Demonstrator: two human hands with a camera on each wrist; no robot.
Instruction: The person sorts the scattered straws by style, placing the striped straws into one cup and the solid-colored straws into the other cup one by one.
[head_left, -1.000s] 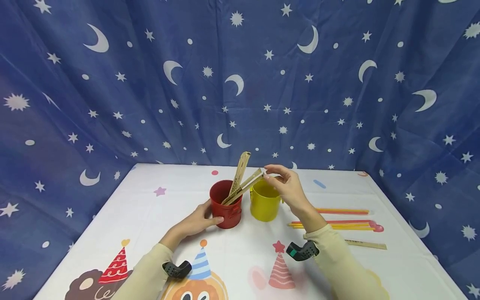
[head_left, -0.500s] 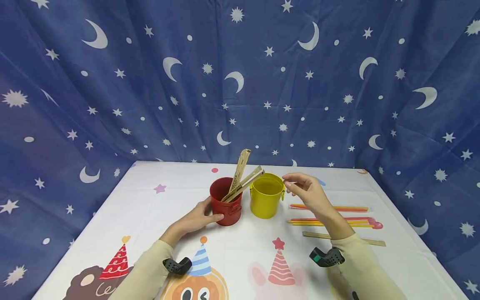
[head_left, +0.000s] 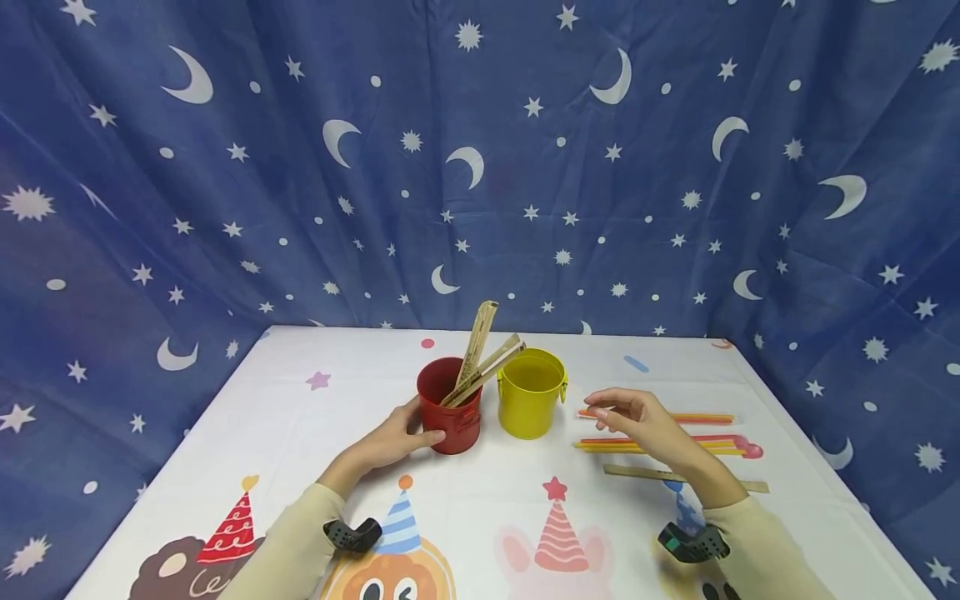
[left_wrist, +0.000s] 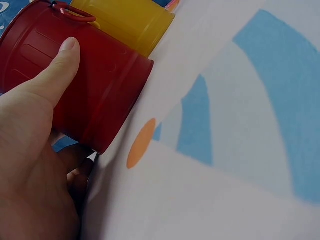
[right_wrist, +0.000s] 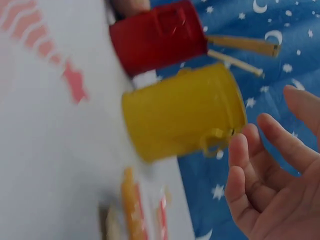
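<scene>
My left hand (head_left: 386,442) grips a small red bucket (head_left: 459,432), its thumb on the near side and the other fingers round the back. Several paper-wrapped chopsticks (head_left: 480,337) lean out of that bucket toward the right. Just beside it a yellow bucket (head_left: 527,408) stands upright with small handles at its rim. My right hand (head_left: 645,427) hovers right of the yellow bucket with relaxed fingers and nothing in them. Under and behind this hand lie orange and red sticks (head_left: 705,418). In the right wrist view, the fingertips (right_wrist: 239,145) overlap the yellow bucket's rim.
Nearer on the right lie yellow and pink sticks (head_left: 607,447) and one paper-wrapped pair of chopsticks (head_left: 630,472). A white tablecloth (head_left: 360,350) with cartoon prints covers the table. Behind it hangs a blue curtain (head_left: 510,192) with moons and stars.
My right hand has let go of the wrapped chopsticks above the red bucket and moved right and down toward the sticks. The left hand keeps its hold on the red bucket.
</scene>
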